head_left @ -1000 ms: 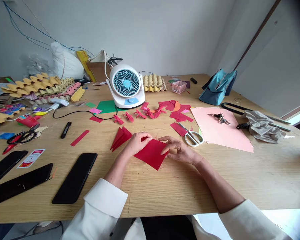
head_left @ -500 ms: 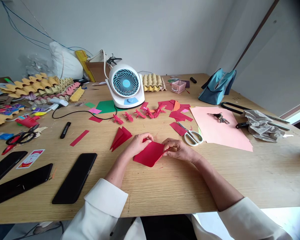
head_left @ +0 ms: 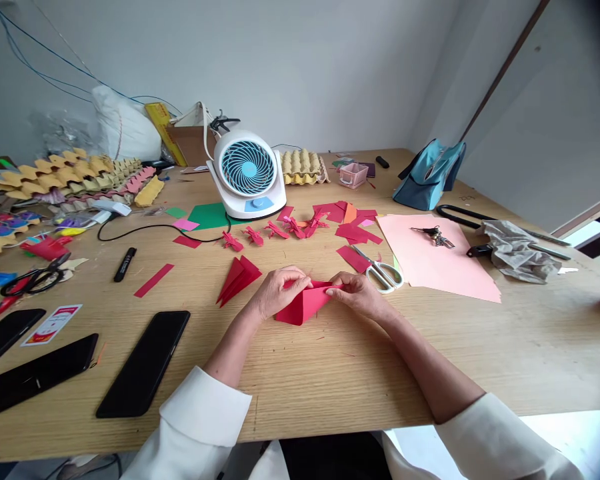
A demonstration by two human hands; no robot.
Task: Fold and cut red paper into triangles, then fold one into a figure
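Note:
A sheet of red paper (head_left: 309, 305) is bent up between my hands, with a crease showing down its near side. My left hand (head_left: 281, 291) pinches its upper left edge between thumb and fingers. At the right edge, my right hand (head_left: 359, 293) grips the paper in the same way. Just left of my left hand lie folded red paper triangles (head_left: 239, 280) in a fanned stack. Beyond the sheet stands a row of small folded red paper figures (head_left: 275, 231). White-handled scissors (head_left: 385, 277) rest by my right hand, partly against a red paper piece.
A white fan (head_left: 248, 172) stands at the back, near egg trays (head_left: 301, 165). Pink sheets (head_left: 443, 267) with keys (head_left: 437, 236) lie right, before a blue bag (head_left: 430, 177). Several black phones (head_left: 144, 363), a marker (head_left: 125, 265) and black-handled scissors (head_left: 35, 278) lie left.
The red sheet was a flatter diamond and is now bent upward along a crease. My right hand has moved slightly with its edge. The view has shifted a little.

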